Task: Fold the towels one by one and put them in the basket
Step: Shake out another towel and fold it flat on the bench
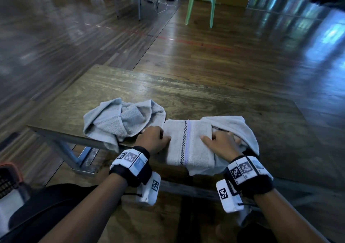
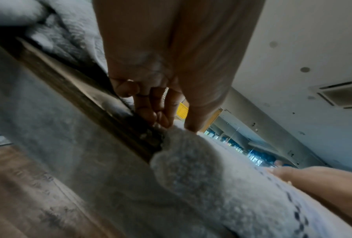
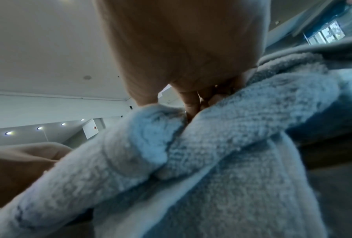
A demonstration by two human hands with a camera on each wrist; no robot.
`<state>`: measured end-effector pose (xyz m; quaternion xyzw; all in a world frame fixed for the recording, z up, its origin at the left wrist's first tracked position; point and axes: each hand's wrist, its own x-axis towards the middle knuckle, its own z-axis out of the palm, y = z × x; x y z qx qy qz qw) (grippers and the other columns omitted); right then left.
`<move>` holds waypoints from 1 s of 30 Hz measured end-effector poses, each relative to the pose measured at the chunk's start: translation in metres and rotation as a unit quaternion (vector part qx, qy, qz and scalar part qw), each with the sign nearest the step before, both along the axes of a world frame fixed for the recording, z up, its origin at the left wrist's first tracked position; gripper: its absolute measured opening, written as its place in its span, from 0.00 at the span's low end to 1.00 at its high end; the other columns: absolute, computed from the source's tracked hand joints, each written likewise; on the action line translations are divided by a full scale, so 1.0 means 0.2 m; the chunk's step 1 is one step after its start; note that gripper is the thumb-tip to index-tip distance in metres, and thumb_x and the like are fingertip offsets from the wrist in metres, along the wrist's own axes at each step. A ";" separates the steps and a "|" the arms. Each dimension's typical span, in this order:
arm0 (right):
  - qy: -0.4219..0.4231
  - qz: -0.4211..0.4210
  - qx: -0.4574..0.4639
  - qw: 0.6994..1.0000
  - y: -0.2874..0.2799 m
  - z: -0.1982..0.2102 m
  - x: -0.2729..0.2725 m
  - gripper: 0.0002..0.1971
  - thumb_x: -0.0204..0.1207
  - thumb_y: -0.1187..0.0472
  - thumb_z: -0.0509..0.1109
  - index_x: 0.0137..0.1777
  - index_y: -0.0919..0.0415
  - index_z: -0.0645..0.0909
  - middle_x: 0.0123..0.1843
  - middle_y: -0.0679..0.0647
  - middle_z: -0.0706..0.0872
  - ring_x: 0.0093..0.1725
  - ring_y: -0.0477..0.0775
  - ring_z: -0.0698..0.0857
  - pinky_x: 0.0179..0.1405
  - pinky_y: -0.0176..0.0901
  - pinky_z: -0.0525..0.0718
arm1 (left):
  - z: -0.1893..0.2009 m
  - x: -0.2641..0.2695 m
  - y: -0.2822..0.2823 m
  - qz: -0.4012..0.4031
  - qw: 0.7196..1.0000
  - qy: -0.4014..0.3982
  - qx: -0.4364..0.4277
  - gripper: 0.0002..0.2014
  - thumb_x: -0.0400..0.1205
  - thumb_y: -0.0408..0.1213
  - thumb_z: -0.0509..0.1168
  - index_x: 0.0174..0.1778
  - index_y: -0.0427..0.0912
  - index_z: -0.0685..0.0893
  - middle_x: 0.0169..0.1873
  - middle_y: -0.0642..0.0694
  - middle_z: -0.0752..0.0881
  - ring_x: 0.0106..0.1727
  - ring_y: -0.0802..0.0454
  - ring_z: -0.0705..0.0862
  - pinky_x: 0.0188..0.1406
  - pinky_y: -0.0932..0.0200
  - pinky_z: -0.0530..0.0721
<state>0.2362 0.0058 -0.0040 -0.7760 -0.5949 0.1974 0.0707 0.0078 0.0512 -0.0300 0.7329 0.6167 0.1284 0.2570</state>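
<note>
My left hand curls over the nine o'clock edge of the striped towel, thumb on top and fingers tucked at the edge, gripping it. My right hand pinches the three o'clock side: thumb stretched flat on the top layer, fingers slid under the fold. The towel lies at the near edge of the wooden table. A crumpled towel sits touching it at ten o'clock. An orange-rimmed basket shows at eight o'clock.

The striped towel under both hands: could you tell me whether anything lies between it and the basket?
Only a corner of the basket shows, low on the left. The crumpled towel lies left of the striped towel, towards that side.
</note>
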 end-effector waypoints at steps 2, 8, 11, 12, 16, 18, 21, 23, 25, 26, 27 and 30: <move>0.061 -0.011 -0.010 0.998 0.00 0.00 0.00 0.25 0.62 0.28 0.54 0.34 0.48 0.78 0.47 0.49 0.86 0.62 0.61 0.77 0.66 0.65 0.69 | 0.01 0.01 0.00 0.008 0.999 -0.017 -0.028 0.19 0.77 0.49 0.65 0.25 0.46 0.68 0.25 0.49 0.75 0.34 0.45 0.78 0.39 0.51 0.78; 0.223 -0.067 -0.006 0.973 -0.01 0.08 -0.03 0.16 0.73 0.44 0.66 0.51 0.56 0.79 0.49 0.48 0.85 0.54 0.52 0.82 0.61 0.58 0.78 | 0.09 0.04 -0.02 0.042 0.982 -0.179 -0.039 0.12 0.76 0.43 0.67 0.33 0.44 0.71 0.30 0.49 0.76 0.34 0.51 0.76 0.35 0.54 0.72; 0.355 -0.106 0.005 0.929 -0.06 0.11 -0.05 0.15 0.77 0.51 0.66 0.59 0.58 0.77 0.57 0.52 0.84 0.57 0.52 0.82 0.64 0.57 0.80 | 0.14 0.04 -0.08 0.095 0.925 -0.347 -0.120 0.10 0.78 0.41 0.66 0.38 0.46 0.71 0.33 0.49 0.77 0.36 0.52 0.77 0.35 0.57 0.73; 0.398 -0.120 0.013 0.909 -0.08 0.11 -0.06 0.14 0.77 0.53 0.66 0.60 0.58 0.77 0.59 0.53 0.84 0.58 0.53 0.82 0.64 0.58 0.80 | 0.14 0.03 -0.10 0.109 0.907 -0.382 -0.142 0.10 0.77 0.43 0.67 0.39 0.46 0.72 0.35 0.47 0.79 0.38 0.50 0.79 0.38 0.56 0.75; 0.496 -0.160 0.014 0.853 -0.27 0.13 -0.09 0.11 0.79 0.59 0.66 0.60 0.58 0.78 0.59 0.57 0.85 0.59 0.57 0.83 0.58 0.57 0.82 | 0.14 -0.03 -0.23 0.114 0.877 -0.423 -0.200 0.20 0.67 0.52 0.73 0.50 0.44 0.82 0.47 0.44 0.87 0.50 0.46 0.85 0.55 0.47 0.82; 0.533 -0.180 0.008 0.826 -0.38 0.12 -0.10 0.11 0.79 0.62 0.66 0.59 0.63 0.80 0.58 0.60 0.85 0.58 0.59 0.83 0.59 0.58 0.81 | 0.16 -0.05 -0.34 0.099 0.867 -0.440 -0.211 0.11 0.76 0.43 0.69 0.49 0.40 0.85 0.44 0.43 0.87 0.46 0.48 0.84 0.46 0.55 0.81; 0.572 -0.211 0.008 0.793 -0.55 0.10 -0.11 0.09 0.78 0.64 0.67 0.55 0.66 0.81 0.58 0.61 0.86 0.55 0.57 0.84 0.56 0.54 0.83 | 0.18 -0.07 -0.53 0.087 0.867 -0.439 -0.218 0.05 0.82 0.36 0.64 0.45 0.41 0.84 0.40 0.45 0.86 0.39 0.53 0.82 0.34 0.62 0.78; 0.581 -0.204 0.004 0.788 -0.66 0.11 -0.13 0.10 0.78 0.64 0.67 0.56 0.66 0.82 0.57 0.62 0.86 0.53 0.56 0.85 0.47 0.50 0.84 | 0.20 -0.09 -0.64 0.092 0.862 -0.452 -0.212 0.04 0.82 0.34 0.64 0.44 0.41 0.84 0.38 0.46 0.85 0.37 0.54 0.82 0.31 0.65 0.78; 0.588 -0.194 0.002 0.785 -0.76 0.13 -0.14 0.14 0.79 0.62 0.66 0.61 0.67 0.80 0.59 0.62 0.86 0.56 0.58 0.85 0.48 0.51 0.84 | 0.23 -0.11 -0.74 0.096 0.853 -0.469 -0.207 0.03 0.81 0.33 0.64 0.45 0.40 0.84 0.37 0.48 0.85 0.35 0.56 0.81 0.28 0.68 0.78; 0.589 -0.193 0.006 0.785 -0.80 0.15 -0.16 0.15 0.79 0.62 0.65 0.63 0.67 0.79 0.59 0.62 0.86 0.57 0.59 0.85 0.50 0.53 0.84 | 0.26 -0.13 -0.78 0.093 0.849 -0.478 -0.204 0.03 0.81 0.33 0.64 0.47 0.40 0.83 0.38 0.47 0.85 0.35 0.56 0.81 0.28 0.67 0.79; 0.586 -0.189 0.010 0.788 -0.85 0.17 -0.17 0.15 0.79 0.62 0.65 0.63 0.68 0.79 0.59 0.63 0.86 0.58 0.60 0.85 0.53 0.55 0.84 | 0.29 -0.14 -0.82 0.089 0.847 -0.484 -0.200 0.04 0.81 0.33 0.64 0.49 0.39 0.83 0.39 0.46 0.85 0.36 0.55 0.82 0.30 0.66 0.79; 0.589 -0.168 0.027 0.790 -0.95 0.27 -0.23 0.16 0.79 0.61 0.65 0.63 0.68 0.79 0.58 0.62 0.87 0.59 0.60 0.85 0.61 0.58 0.81 | 0.40 -0.18 -0.93 0.077 0.839 -0.505 -0.188 0.06 0.82 0.32 0.63 0.52 0.37 0.83 0.40 0.45 0.86 0.34 0.56 0.84 0.30 0.67 0.82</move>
